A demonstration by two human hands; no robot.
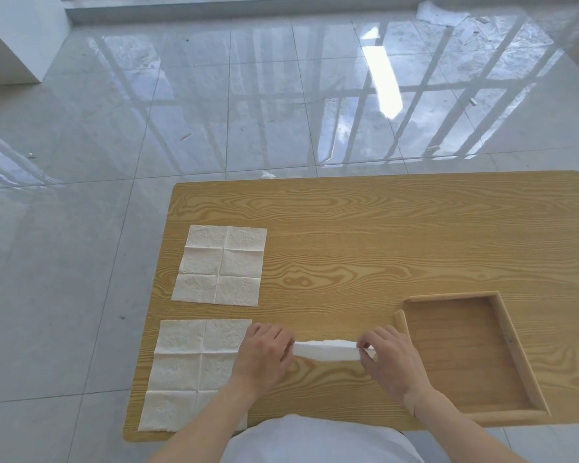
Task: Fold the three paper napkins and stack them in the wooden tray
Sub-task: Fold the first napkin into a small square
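Left hand (264, 354) and right hand (390, 360) pinch their fingers on a folded napkin strip (326, 350) above the worktop (365, 248), beside 2 flat napkins (219, 265) and the wooden tray (462, 355).

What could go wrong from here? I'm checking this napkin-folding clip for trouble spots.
1. The folded napkin is pinched at both ends by the left hand and right hand; thin paper pulled taut might tear.
2. The left forearm lies over the near flat napkin, so it could drag or crease it.
3. The wooden tray is empty, and a narrow strip may spring open once dropped in.
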